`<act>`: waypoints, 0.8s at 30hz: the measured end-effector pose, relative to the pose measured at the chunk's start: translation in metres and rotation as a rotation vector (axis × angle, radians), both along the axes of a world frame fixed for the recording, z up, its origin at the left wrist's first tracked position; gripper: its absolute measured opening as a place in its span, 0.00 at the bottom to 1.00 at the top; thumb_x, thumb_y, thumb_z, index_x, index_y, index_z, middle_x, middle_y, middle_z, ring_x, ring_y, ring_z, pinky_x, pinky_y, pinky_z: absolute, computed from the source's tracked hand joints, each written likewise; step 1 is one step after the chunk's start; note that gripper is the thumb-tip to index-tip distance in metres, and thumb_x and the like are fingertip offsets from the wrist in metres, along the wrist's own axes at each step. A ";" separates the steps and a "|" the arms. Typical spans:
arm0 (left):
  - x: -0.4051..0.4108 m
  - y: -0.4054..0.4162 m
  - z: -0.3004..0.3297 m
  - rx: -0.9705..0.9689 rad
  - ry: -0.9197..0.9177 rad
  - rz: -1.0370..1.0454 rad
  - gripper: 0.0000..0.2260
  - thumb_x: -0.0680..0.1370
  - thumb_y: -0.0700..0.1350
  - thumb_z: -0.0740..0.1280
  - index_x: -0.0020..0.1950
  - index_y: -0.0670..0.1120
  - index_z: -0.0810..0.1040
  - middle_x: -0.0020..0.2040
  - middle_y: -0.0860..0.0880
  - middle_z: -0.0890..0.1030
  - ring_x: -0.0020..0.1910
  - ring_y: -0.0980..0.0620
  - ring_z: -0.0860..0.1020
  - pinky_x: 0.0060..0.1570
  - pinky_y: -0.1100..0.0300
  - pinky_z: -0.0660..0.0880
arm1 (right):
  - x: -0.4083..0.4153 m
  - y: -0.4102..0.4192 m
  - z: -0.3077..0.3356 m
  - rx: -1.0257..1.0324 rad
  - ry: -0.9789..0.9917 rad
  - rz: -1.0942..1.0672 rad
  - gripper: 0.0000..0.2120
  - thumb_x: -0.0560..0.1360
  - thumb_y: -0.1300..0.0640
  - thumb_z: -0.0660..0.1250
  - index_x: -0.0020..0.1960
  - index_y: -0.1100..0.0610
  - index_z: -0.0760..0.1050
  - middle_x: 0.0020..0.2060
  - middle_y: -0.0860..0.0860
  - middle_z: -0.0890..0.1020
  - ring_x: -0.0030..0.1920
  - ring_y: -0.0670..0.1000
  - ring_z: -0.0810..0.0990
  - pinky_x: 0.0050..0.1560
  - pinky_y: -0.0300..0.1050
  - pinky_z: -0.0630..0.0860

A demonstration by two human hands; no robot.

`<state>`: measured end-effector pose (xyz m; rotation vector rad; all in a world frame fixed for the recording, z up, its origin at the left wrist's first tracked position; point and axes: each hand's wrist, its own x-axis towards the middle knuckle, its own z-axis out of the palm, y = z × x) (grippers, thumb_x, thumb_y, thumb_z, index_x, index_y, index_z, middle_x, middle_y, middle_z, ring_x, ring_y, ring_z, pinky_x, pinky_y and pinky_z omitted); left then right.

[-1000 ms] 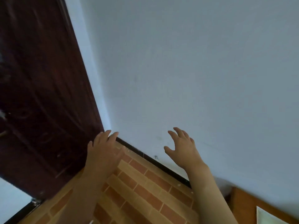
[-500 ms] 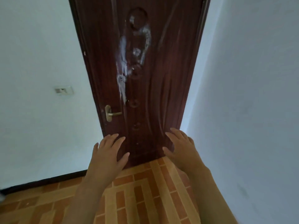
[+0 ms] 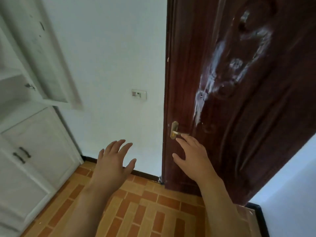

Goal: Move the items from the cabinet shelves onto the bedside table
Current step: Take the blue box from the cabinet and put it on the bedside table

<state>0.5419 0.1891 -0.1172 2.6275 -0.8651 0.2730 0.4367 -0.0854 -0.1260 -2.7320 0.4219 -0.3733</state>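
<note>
A white cabinet (image 3: pixel 34 142) fills the left edge of the head view. Its upper door (image 3: pixel 51 62) hangs open, and the lower doors with dark handles (image 3: pixel 21 154) are closed. Inside the upper part I see only a bare white shelf edge (image 3: pixel 10 77); no items show. My left hand (image 3: pixel 114 161) is held out in front of me, fingers spread, holding nothing. My right hand (image 3: pixel 193 156) is also held out with relaxed fingers, empty, its fingertips just below the door handle. The bedside table is out of view.
A dark brown wooden door (image 3: pixel 239 100) with a brass handle (image 3: pixel 176 132) stands closed ahead on the right. A white wall with a switch plate (image 3: pixel 138 94) lies between door and cabinet. The floor (image 3: pixel 145 211) is orange brick-pattern tile.
The view has swung left: from the wall corner, past the door, to the white cabinet now showing at the left. Both hands stay raised and empty.
</note>
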 end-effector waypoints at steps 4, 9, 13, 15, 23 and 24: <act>0.017 0.025 0.000 0.056 0.009 0.142 0.25 0.80 0.60 0.64 0.77 0.56 0.69 0.77 0.52 0.68 0.77 0.48 0.64 0.74 0.40 0.64 | 0.061 0.012 -0.007 0.062 -0.013 0.137 0.29 0.81 0.40 0.62 0.80 0.46 0.64 0.82 0.45 0.60 0.82 0.48 0.55 0.80 0.55 0.56; 0.038 0.060 0.004 0.076 0.018 0.294 0.26 0.80 0.62 0.61 0.77 0.58 0.67 0.78 0.53 0.66 0.78 0.49 0.62 0.75 0.41 0.62 | 0.124 0.038 -0.010 0.094 -0.025 0.293 0.28 0.82 0.39 0.61 0.80 0.46 0.64 0.82 0.44 0.59 0.82 0.49 0.54 0.81 0.56 0.55; 0.058 0.079 0.010 0.073 0.003 0.369 0.26 0.80 0.61 0.62 0.77 0.58 0.66 0.79 0.53 0.66 0.78 0.49 0.62 0.76 0.44 0.62 | 0.169 0.062 -0.009 0.082 -0.027 0.379 0.28 0.83 0.39 0.60 0.80 0.46 0.63 0.82 0.44 0.58 0.82 0.48 0.53 0.80 0.54 0.54; 0.071 0.090 0.013 0.059 -0.011 0.391 0.25 0.81 0.62 0.62 0.77 0.57 0.67 0.78 0.53 0.66 0.77 0.49 0.63 0.76 0.44 0.62 | 0.192 0.076 -0.007 0.065 -0.028 0.410 0.29 0.83 0.39 0.61 0.80 0.46 0.63 0.82 0.44 0.59 0.82 0.48 0.54 0.80 0.53 0.54; 0.150 0.166 0.017 -0.018 -0.045 0.476 0.26 0.81 0.62 0.60 0.78 0.57 0.66 0.78 0.54 0.66 0.78 0.50 0.62 0.76 0.45 0.61 | 0.286 0.146 0.010 0.001 -0.025 0.483 0.29 0.82 0.39 0.61 0.80 0.46 0.63 0.82 0.44 0.60 0.81 0.48 0.55 0.79 0.52 0.56; 0.162 0.177 0.019 -0.027 -0.052 0.485 0.26 0.81 0.62 0.60 0.78 0.58 0.65 0.79 0.54 0.66 0.78 0.50 0.62 0.76 0.45 0.62 | 0.300 0.157 0.015 -0.010 -0.026 0.494 0.29 0.82 0.39 0.61 0.80 0.46 0.63 0.82 0.44 0.60 0.81 0.48 0.56 0.79 0.52 0.57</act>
